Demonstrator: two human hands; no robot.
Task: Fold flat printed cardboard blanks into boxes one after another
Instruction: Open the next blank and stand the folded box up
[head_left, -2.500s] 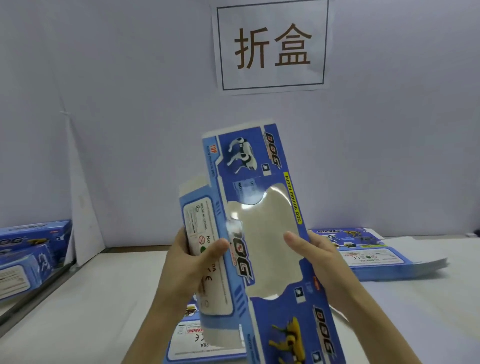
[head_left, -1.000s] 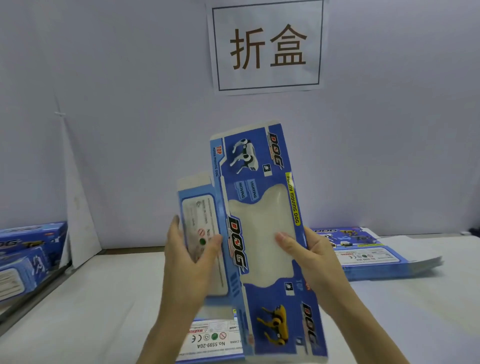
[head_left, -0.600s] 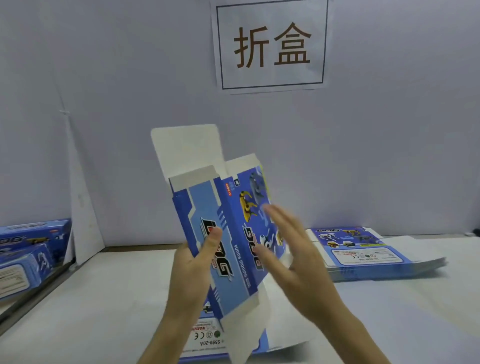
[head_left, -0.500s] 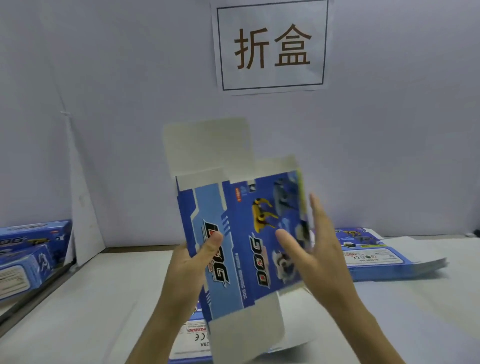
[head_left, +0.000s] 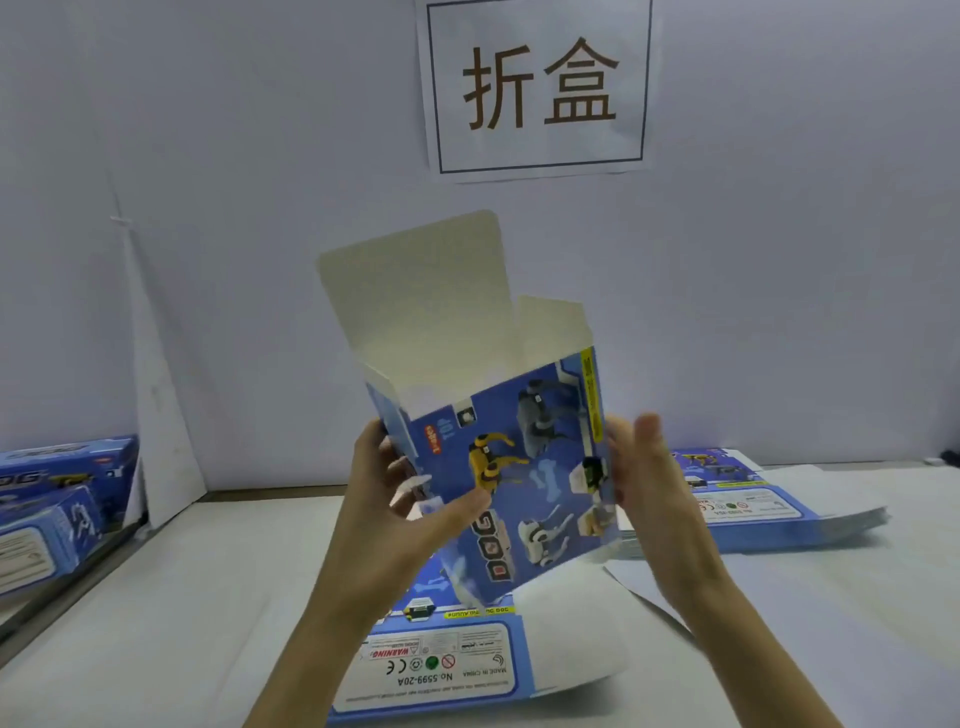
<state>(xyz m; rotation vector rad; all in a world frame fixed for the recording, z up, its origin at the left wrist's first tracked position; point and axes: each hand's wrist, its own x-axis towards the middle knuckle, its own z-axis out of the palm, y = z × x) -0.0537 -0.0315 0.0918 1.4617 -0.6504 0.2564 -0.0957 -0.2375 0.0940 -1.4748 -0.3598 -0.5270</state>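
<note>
Box (head_left: 498, 467) is held up in the air above the counter (head_left: 182, 597), between both hands, dog print facing the camera. It is opened out into a sleeve. The top end is open, with the lid flap (head_left: 415, 291) and a smaller side flap (head_left: 550, 332) standing up untucked. I cannot tell whether the bottom end is closed, as the lower edge is blurred.

The left hand (head_left: 395, 509) grasps the box's left edge, thumb across the printed front and fingers round the back. The right hand (head_left: 644, 493) is flat with straight fingers, pressing the right side wall; it is a bit blurred.

Progress: this box looks squared up but the top flaps are not closed, so about midway on this piece. A few folded boxes (head_left: 52, 499) sit at far left. Still to do are the near pile of blanks (head_left: 436, 660), lying flat on the counter under the hands, and the right pile of blanks (head_left: 769, 514). Most of the work seems to be left.
</note>
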